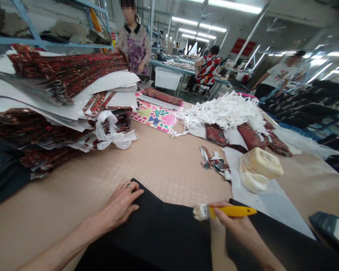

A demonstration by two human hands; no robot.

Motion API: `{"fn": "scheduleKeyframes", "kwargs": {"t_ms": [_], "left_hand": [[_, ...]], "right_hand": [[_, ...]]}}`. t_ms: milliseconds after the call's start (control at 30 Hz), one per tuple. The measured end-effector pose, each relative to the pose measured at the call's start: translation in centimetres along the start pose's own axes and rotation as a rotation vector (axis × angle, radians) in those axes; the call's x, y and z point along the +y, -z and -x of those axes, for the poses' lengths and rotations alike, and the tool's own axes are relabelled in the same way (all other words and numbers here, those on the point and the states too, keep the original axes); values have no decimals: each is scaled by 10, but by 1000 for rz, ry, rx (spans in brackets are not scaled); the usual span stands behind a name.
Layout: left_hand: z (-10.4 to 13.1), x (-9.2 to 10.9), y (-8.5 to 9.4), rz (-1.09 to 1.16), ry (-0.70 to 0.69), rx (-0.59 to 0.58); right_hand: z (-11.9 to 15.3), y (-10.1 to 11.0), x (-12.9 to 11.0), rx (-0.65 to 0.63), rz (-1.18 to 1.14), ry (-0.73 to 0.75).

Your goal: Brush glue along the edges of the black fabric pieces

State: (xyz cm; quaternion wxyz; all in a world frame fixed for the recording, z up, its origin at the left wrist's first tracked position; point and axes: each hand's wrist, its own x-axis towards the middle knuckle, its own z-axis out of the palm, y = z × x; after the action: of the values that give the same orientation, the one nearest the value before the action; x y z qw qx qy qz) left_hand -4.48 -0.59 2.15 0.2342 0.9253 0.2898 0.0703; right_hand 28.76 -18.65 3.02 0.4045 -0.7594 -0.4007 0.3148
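My left hand [121, 207] lies on the upper left corner of a black sheet of material [158, 233]. Its thumb is apart from the other fingers, which rest over the corner. My right hand [234, 222] grips a paintbrush [244, 211] by its yellow handle. The brush's bristles are coated with something white and sit at or just above the sheet's upper edge; whether they touch it I cannot tell. To the right, a cut-open plastic jug [262, 163] with a yellowish-white coating stands on white paper [274, 203].
Tall stacks of red patterned pieces [67, 75] fill the table's left side. White strips [228, 113] are heaped at the back right, beside a floral sheet [158, 116]. Small scraps [214, 162] lie before the jug. A dark object [332, 229] is at right. Other people stand or sit beyond.
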Motion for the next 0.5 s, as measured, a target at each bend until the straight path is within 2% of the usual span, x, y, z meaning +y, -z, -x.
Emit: {"fn": "scheduleKeyframes", "kwargs": {"t_ms": [67, 133, 167, 233, 333, 400, 500], "left_hand": [[-9, -2, 1, -8, 5, 13], [-19, -5, 2, -13, -2, 7], [-23, -5, 3, -5, -8, -9], [-30, -5, 6, 28, -12, -62], [-34, -3, 11, 56, 6, -108], [-33, -3, 13, 44, 21, -108], [-32, -9, 13, 56, 53, -94]], "right_hand": [[3, 33, 15, 68, 64, -62], [5, 48, 13, 106, 111, -71], [6, 47, 6, 122, 117, -55], [4, 32, -13, 132, 93, -7], [-4, 0, -29, -38, 6, -8], [-8, -6, -21, -121, -47, -42], [-4, 15, 12, -2, -51, -88]]}}
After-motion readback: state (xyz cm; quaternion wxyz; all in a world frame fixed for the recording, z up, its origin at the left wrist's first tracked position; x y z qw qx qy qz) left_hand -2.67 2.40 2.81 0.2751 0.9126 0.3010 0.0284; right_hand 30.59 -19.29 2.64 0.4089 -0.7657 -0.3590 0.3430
